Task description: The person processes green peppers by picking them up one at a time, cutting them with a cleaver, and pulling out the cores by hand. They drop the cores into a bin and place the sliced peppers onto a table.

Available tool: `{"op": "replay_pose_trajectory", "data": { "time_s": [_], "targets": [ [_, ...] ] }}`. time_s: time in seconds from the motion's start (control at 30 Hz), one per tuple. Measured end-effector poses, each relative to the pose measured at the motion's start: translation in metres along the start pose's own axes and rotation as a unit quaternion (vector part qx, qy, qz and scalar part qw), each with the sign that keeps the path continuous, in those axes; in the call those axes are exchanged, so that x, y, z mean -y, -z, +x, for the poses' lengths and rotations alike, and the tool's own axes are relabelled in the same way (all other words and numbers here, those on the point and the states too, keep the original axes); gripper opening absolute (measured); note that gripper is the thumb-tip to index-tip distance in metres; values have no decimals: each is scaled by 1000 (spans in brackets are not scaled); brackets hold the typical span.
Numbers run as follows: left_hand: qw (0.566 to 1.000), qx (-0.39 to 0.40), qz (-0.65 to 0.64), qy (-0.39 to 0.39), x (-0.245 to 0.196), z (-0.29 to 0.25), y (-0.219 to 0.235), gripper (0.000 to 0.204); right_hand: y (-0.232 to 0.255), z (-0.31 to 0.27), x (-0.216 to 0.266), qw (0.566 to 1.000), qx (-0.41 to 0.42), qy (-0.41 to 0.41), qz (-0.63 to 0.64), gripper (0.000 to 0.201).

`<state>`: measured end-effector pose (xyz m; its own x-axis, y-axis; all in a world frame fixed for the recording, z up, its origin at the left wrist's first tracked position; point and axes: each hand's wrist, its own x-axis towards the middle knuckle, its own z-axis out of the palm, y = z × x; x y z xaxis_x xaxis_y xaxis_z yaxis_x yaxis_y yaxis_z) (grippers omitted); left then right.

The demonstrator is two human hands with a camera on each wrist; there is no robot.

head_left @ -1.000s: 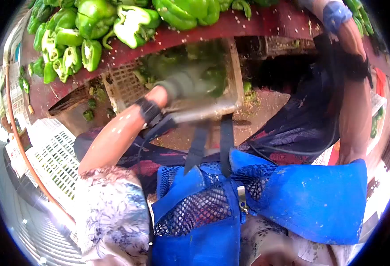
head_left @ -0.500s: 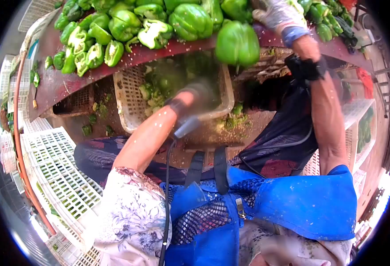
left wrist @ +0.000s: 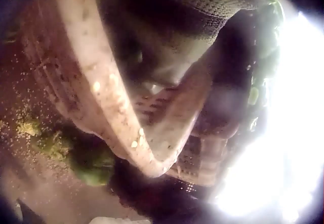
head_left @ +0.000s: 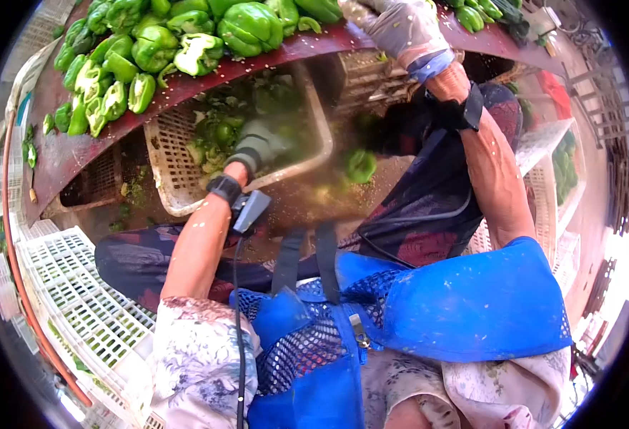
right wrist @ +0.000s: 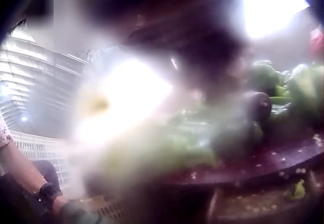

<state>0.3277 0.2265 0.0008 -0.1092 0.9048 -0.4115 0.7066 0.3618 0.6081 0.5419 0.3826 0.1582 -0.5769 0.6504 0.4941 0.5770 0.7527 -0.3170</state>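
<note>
My left hand [head_left: 263,145], in a grey-green glove, reaches over the near rim of a dirty white crate [head_left: 318,118] that holds green pepper pieces [head_left: 221,132]. Its fingers are blurred; in the left wrist view the glove [left wrist: 172,44] is dark above the crate rim [left wrist: 96,67], and any held item is unclear. At the red table's front edge is my right hand [head_left: 404,34] in a pale glove, fingers extended leftward, no held item visible. Below the table, right of the crate, a whole green pepper [head_left: 361,166] appears. The right wrist view is mostly blurred.
Green peppers, whole and cut, are heaped on the red table [head_left: 64,154]. White slatted crates [head_left: 78,300] stand at left, more [head_left: 543,193] at right. A dark crate [head_left: 100,179] sits under the table; my legs flank the floor area.
A large green pepper that was in front of the table edge now appears lower, right of the crate. My right hand has moved left along the edge; my left hand stays over the crate.
</note>
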Motion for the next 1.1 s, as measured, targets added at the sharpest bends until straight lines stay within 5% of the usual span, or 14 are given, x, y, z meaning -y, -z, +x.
{"op": "replay_pose_trajectory", "data": {
  "time_s": [0.03, 0.1, 0.17, 0.3, 0.37, 0.4, 0.43, 0.57, 0.8, 0.87, 1.0, 1.1],
  "targets": [
    [998, -32, -47, 23, 28, 9, -9, 61, -1, -5, -2, 998, -54, -5, -34, 23],
    [994, -79, -64, -40, 16, -20, 17, 58, 20, -12, -5, 997, -43, -62, 3, 23],
    [968, 18, -249, -7, 9, -41, 47, 50, 39, -33, -12, 993, -74, -82, 33, 23],
    [934, -10, -354, -50, -14, -87, 91, 39, 62, -113, -38, 980, -76, -169, 72, 24],
    [922, -69, -366, -111, -9, -97, 100, 40, 55, -166, -54, 966, -25, -238, 96, 25],
    [851, -48, -490, -181, -17, -109, 102, 36, 46, -192, -61, 956, 17, -272, 109, 26],
    [906, -115, -391, -119, -17, -112, 107, 36, 35, -220, -67, 943, 61, -303, 120, 27],
    [866, -129, -477, -75, -23, -127, 115, 33, -30, -310, -75, 876, 262, -359, 188, 31],
    [848, -207, -487, -40, 7, -138, 123, 44, -161, -326, -42, 804, 453, -187, 336, 40],
    [837, -166, -519, -52, -3, -141, 122, 44, -194, -305, -15, 798, 467, -103, 367, 43],
    [923, -286, -257, -1, 10, -163, 113, 41, -227, -242, 49, 726, 587, 45, 356, 49],
    [912, -352, -207, 45, -39, -154, 106, 41, -243, -231, 44, 734, 587, 84, 332, 50]
  ]
}}
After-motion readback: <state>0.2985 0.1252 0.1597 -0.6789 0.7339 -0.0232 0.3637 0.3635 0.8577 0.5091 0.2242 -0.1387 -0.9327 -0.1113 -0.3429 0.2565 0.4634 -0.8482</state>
